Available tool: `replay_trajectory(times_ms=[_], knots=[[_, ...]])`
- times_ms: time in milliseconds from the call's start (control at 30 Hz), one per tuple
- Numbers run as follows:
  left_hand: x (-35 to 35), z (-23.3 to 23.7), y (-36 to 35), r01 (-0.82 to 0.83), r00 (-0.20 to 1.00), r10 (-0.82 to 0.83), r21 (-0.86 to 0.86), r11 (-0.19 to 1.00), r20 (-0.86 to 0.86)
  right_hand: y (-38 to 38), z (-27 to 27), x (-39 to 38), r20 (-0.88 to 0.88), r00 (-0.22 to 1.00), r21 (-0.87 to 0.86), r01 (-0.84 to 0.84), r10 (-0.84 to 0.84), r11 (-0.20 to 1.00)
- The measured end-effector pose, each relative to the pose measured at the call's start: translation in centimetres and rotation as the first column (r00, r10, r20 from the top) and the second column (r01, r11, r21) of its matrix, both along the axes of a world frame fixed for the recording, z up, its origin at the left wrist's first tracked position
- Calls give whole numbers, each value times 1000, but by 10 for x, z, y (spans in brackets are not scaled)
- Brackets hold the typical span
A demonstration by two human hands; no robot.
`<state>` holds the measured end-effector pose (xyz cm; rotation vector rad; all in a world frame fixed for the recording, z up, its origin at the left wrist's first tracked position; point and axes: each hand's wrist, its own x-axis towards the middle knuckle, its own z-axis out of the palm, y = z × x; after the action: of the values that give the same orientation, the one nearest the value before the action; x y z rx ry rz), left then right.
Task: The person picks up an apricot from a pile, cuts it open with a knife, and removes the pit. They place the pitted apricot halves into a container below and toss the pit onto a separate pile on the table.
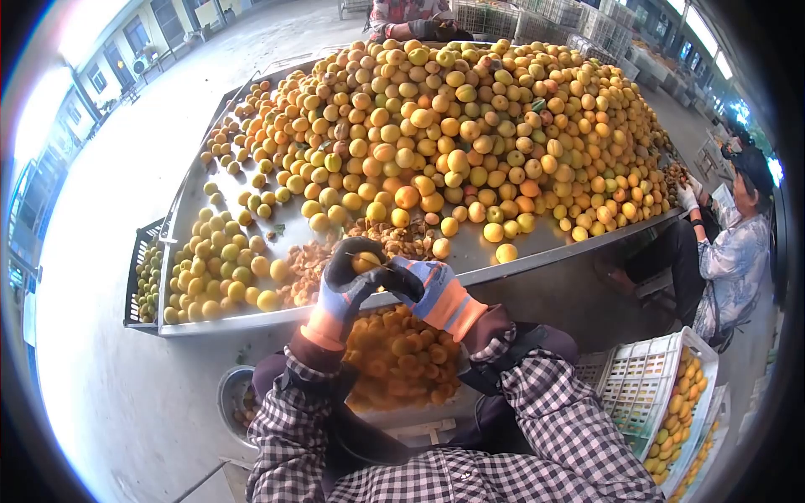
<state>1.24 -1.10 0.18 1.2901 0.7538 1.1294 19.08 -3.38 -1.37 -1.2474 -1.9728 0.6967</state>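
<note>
Gloved in grey and orange, my left hand (342, 281) is closed around a yellow-orange fruit (366, 262) above the near edge of the metal table (503, 270). My right hand (423, 285), in a matching glove, meets it at the fruit, its fingers bent together at the fruit's right side. Whether a tool is between the fingers is too small to tell. Just behind the hands lie split fruit pieces (306, 267). Below them, between the knees, is a heap of orange fruit halves (402, 356).
A large fruit pile (470, 126) covers the table. One person (734, 243) in white gloves sits at the right; another (411, 17) is behind the pile. White crates (641, 377) stand at the lower right, a metal bowl (226, 402) lower left, a black crate (138, 281) far left.
</note>
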Motion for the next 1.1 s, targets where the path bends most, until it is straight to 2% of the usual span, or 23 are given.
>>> replay_trajectory(times_ms=[33, 167, 233, 433, 467, 533, 567, 600, 633, 700, 800, 833, 933, 1000, 1033, 1100], knots=[[1, -2, 1, -25, 999, 27, 45, 999, -41, 0, -1, -1, -1, 1000, 0, 1, -1, 1000], [5, -2, -1, -120, 991, 120, 10, 993, -59, -1, -1, -5, 37, 999, 43, -17, 15, 999], [7, -2, -1, -153, 988, 152, 22, 988, 12, -2, 0, -7, 47, 999, 58, -8, 5, 998], [15, 1, -3, -223, 972, 220, 30, 974, 86, -4, -3, -10, -3, 1000, 29, -18, 18, 999], [14, 1, -2, -226, 971, 222, 31, 974, 88, -3, -6, -10, 48, 999, 42, 4, -6, 999], [15, 0, 0, -174, 969, 177, -35, 984, 172, -2, -12, -9, 101, 994, 58, 24, -30, 998], [12, -1, 1, -175, 968, 178, -34, 984, 174, -1, -16, -9, -5, 999, 27, 39, -38, 999], [5, -1, 3, -78, 981, 82, -27, 997, 174, -1, -15, -9, -112, 992, -5, 51, -51, 999], [0, 0, 5, 22, 985, -18, -21, 1000, 174, 0, -14, -7, -111, 992, -4, 54, -54, 999], [-8, 2, 6, 74, 986, -63, -64, 995, 157, 1, -10, -3, -140, 990, -16, 13, -15, 1000], [-13, -2, 12, 88, 996, -87, 33, 996, -12, -5, -2, -3, -125, 992, -101, 13, -26, 995], [-13, -4, 11, 88, 996, -88, 32, 996, -12, -7, 1, -4, -124, 992, -102, 14, -26, 995], [-9, -4, 4, 68, 997, -68, 1, 998, 47, -8, 7, -8, -179, 984, -136, -18, -7, 991], [0, -7, -2, 23, 989, -20, -18, 1000, 146, -8, 5, -13, -293, 955, -65, -69, 47, 996], [4, -8, -4, 30, 990, -27, -18, 999, 142, -8, 1, -15, -298, 954, -65, -62, 40, 996], [11, -11, -6, 123, 928, -52, -172, 977, 368, -7, -5, -17, -277, 961, 4, 3, -1, 1000]])
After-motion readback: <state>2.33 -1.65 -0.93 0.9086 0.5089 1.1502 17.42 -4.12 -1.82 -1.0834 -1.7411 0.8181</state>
